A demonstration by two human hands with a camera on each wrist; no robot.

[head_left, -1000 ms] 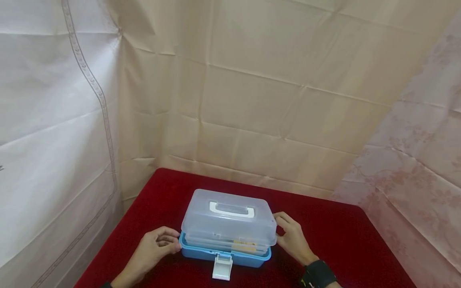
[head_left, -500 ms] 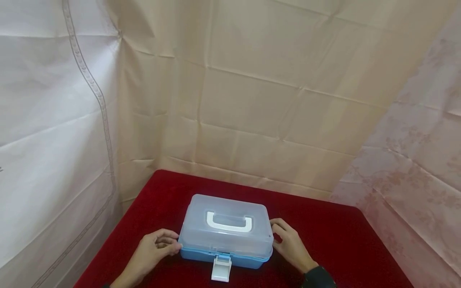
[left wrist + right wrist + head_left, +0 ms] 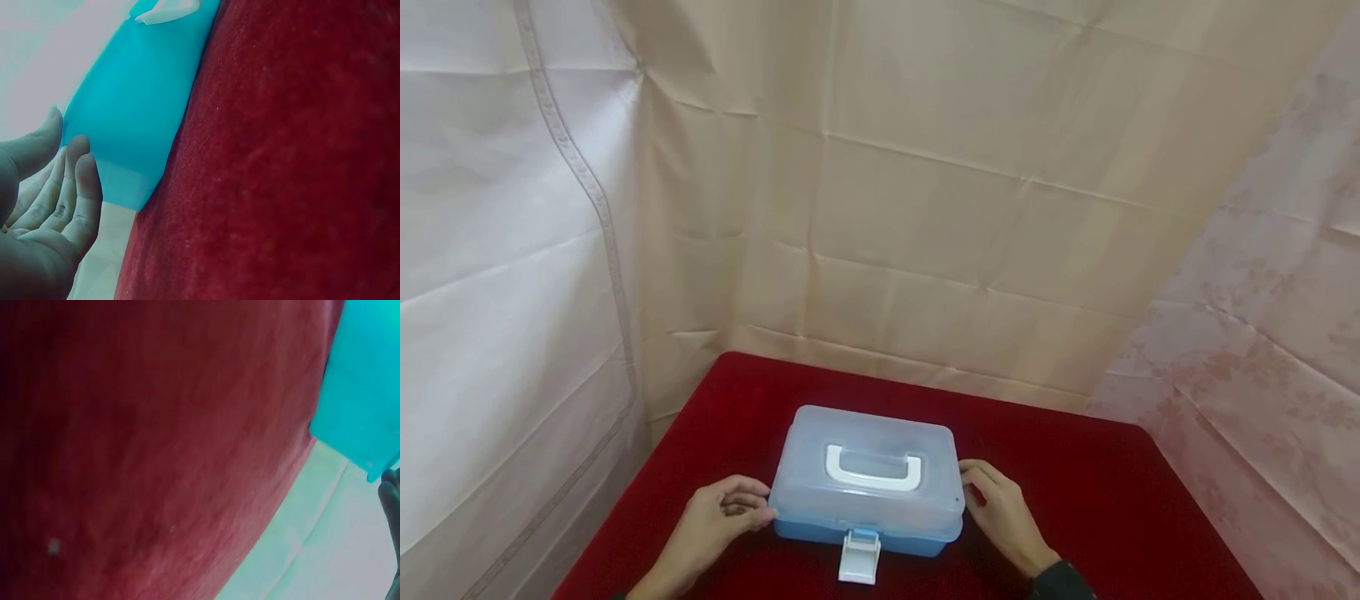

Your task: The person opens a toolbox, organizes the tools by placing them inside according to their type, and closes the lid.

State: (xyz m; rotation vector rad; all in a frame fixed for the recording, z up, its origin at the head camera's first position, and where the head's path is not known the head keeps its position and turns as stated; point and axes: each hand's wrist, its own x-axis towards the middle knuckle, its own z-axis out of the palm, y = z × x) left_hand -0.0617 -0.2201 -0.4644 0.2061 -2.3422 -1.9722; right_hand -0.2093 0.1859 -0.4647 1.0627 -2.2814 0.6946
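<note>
A storage box [image 3: 865, 479] with a frosted clear lid [image 3: 805, 492], a blue base [image 3: 805, 532] and a white carry handle [image 3: 872, 481] sits in the head view's lower middle. The lid lies down over the base. In front, a white latch [image 3: 859, 557] hangs outward, unfastened. At the left end my left hand [image 3: 711, 525] holds the box's front corner, thumb by the rim and fingers against its end, as the left wrist view shows. My right hand [image 3: 1003, 512] holds the lid's right edge with fingertips and thumb, partly hidden behind the box.
The box stands on a red cloth-covered table [image 3: 1075, 467]. Beige folded cloth [image 3: 925, 208] hangs behind it. White cloth [image 3: 512, 292] hangs on the left, and floral cloth [image 3: 1262, 333] on the right.
The lid has come down onto the blue base, hiding the inner tray and a yellowish item seen earlier. My right hand has lowered slightly with it; my left hand has stayed in place.
</note>
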